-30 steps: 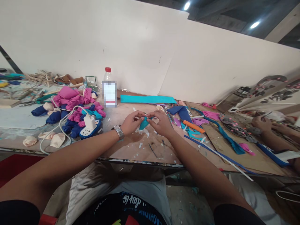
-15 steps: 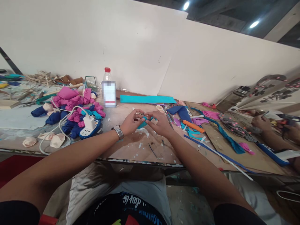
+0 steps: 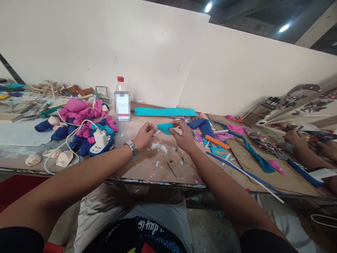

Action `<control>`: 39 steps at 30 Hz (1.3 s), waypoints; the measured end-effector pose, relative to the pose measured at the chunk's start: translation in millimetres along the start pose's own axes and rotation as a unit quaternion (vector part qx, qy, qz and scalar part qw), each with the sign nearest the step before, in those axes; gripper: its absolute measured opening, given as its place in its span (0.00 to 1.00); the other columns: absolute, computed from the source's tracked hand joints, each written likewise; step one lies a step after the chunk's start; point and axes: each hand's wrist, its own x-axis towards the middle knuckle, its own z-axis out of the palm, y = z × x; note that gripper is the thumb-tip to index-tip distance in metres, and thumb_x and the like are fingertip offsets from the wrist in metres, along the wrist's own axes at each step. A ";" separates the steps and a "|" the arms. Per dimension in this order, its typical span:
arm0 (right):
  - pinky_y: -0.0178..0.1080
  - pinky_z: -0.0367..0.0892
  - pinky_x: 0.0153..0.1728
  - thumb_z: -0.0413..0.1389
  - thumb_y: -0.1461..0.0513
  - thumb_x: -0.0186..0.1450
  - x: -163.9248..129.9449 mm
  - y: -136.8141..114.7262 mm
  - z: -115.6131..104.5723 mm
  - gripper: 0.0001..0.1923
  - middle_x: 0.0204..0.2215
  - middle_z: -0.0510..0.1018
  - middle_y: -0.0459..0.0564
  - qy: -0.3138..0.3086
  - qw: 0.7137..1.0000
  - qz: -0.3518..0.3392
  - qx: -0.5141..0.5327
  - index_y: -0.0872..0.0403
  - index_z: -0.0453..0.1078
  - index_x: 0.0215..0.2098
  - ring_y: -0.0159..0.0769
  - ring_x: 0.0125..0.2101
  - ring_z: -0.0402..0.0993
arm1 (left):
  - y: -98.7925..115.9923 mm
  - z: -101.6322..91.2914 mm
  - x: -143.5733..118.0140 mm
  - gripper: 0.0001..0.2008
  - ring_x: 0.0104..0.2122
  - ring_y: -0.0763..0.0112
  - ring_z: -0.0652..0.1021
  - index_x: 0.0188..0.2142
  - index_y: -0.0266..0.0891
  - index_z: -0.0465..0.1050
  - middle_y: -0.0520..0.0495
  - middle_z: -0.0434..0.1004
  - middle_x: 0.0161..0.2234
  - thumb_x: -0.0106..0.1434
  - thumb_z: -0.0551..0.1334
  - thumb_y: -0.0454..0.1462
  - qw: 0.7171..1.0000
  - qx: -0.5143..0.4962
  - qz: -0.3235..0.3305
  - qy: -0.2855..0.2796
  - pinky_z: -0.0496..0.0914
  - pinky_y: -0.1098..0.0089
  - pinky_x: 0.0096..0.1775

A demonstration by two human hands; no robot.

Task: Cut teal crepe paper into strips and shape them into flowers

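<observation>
Cluttered counter (image 3: 147, 165) before the white wall: I noted the teal foam piece (image 3: 165, 128) held just above it between both hands, long axis running left to right, left hand (image 3: 144, 135) pinching its left tip, right hand (image 3: 183, 136) pinching the right end, neither nearer.

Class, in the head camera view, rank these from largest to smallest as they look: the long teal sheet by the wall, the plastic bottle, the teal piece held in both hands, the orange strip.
1. Long teal sheet
2. Plastic bottle
3 and 4. Teal piece and orange strip: too alike to rank, and fingers cover part of the teal piece.
</observation>
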 end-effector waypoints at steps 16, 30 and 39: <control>0.46 0.67 0.45 0.56 0.55 0.68 -0.2 -1.7 -0.8 0.09 0.39 0.77 0.51 0.001 1.000 0.003 -0.004 0.50 0.70 0.44 0.42 0.41 0.72 | 4.1 -0.2 0.8 0.20 0.27 0.75 0.65 0.32 0.40 0.73 0.54 0.66 0.26 0.55 0.70 0.53 1.000 -0.017 0.017 0.006 0.62 0.70 0.32; 0.44 0.67 0.43 0.55 0.55 0.68 -0.6 1.7 0.9 0.10 0.38 0.77 0.51 0.010 1.000 0.019 0.012 0.51 0.71 0.43 0.41 0.40 0.72 | 3.2 0.4 2.6 0.15 0.28 0.74 0.70 0.28 0.39 0.71 0.53 0.71 0.27 0.52 0.72 0.46 0.996 -0.069 -0.054 0.034 0.64 0.71 0.33; 0.42 0.65 0.43 0.58 0.53 0.66 0.6 -0.9 0.2 0.12 0.37 0.77 0.49 0.028 0.998 0.051 0.014 0.52 0.73 0.41 0.39 0.38 0.72 | 3.6 2.1 -1.6 0.22 0.27 0.77 0.68 0.30 0.36 0.74 0.52 0.71 0.28 0.51 0.72 0.53 0.998 -0.041 -0.054 -0.010 0.63 0.72 0.32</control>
